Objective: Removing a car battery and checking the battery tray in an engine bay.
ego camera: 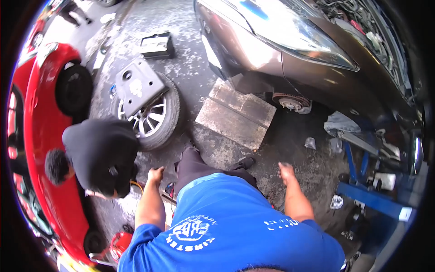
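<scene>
My left hand [156, 175] hangs beside my thigh with its fingers curled; whether it holds anything small cannot be told. On the other side, my right hand [286, 171] hangs away from my body, fingers partly bent, with no object visible in it. Ahead and to the left, a car wheel [171, 115] with a spoked alloy rim lies flat, a grey plastic engine cover [141, 85] resting across it. Flat wooden boards [234, 117] lie on the floor before me. Above their right side, the brown car shows a bare brake disc [291, 102] at its wheel arch.
A car battery [157, 46] stands beyond the wheel. Close on my left, a person in dark clothes [102, 153] bends beside a red car [51, 136]. The brown car [316, 74] stands ahead right with its engine bay exposed. A blue metal frame [373, 200] is at right.
</scene>
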`<state>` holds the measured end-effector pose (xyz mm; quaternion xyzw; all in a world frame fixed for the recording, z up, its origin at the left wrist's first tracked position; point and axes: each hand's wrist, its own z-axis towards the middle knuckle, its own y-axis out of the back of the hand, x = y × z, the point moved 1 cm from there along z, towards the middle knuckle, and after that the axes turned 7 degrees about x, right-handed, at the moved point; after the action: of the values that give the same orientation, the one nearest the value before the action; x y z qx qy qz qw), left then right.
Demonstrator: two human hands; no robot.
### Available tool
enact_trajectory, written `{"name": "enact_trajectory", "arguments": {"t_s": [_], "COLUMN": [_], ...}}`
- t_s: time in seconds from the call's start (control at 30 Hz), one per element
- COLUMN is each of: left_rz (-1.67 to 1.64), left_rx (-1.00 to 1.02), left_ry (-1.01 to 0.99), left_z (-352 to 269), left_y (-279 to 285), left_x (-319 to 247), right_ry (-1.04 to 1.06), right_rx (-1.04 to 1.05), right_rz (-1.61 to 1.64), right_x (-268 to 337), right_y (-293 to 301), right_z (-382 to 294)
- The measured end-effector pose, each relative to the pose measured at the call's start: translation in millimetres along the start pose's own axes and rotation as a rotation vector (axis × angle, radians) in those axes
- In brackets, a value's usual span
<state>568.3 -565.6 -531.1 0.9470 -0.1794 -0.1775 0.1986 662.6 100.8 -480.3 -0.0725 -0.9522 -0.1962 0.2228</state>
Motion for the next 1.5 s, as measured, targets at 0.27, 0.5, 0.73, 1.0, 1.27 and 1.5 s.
{"name": "enact_trajectory", "arguments": {"t_s": [0.27,0.5,0.73,1.0,1.27,1.5], "left_rz": [-0.4,-0.441,-0.384,-0.356,-0.2,-0.053], "left_rx": [-0.066,-0.054,0.076,0.05,0.051,-0.008], "left_ry": [-0.184,-0.186,-0.148,-0.324,-0.478,-0.425], "left_z": [66.0,86.4,69.5,83.4,103.5,53.6], "left_y": [150.1,200.2,218.5,233.4,199.5,194.0], "left_x": [-35.5,-42.7,-59.5,-129.5,-179.2,-181.3], "right_ry": [0.34,0.787,1.103,0.553,0.593,0.588], "right_rx": [0.091,-0.096,-1.205,-1.159,-1.147,-1.148], "right_rz": [-0.48,-0.601,-0.534,-0.77,-0.694,-0.641], "right_x": [230.9,338.3,482.2,530.2,533.3,528.4], "right_y": [-165.2,-203.4,-59.5,39.4,39.6,44.5], "right_z": [-53.5,-102.0,-205.9,-197.5,-201.7,-196.4]}}
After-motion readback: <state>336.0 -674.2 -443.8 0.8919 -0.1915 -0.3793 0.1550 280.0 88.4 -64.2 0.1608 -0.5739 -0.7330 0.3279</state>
